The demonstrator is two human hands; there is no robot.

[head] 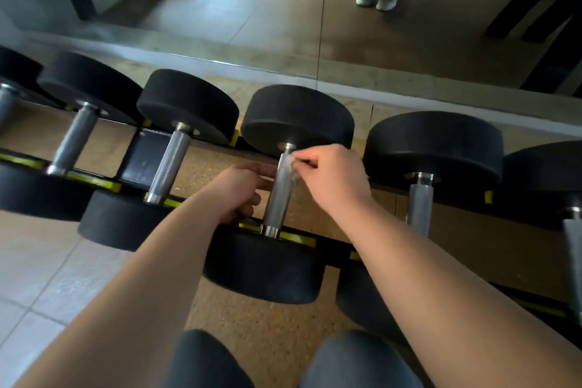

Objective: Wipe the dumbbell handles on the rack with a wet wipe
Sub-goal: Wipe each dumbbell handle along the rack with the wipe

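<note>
Right hand [330, 176] pinches wipe [291, 165] against top of handle [278, 198] — middle dumbbell on rack [299, 239]. Left hand [239, 192] just left of handle, fingers curled — can't tell if gripping.

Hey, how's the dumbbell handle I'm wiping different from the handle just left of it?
The middle handle has the right hand pinching a thin wet wipe against its far end and the left hand curled beside it; the neighbour handle is bare and untouched. The middle handle looks shinier at its near end; the neighbour handle looks duller. Both are metal bars between black round heads.
</note>
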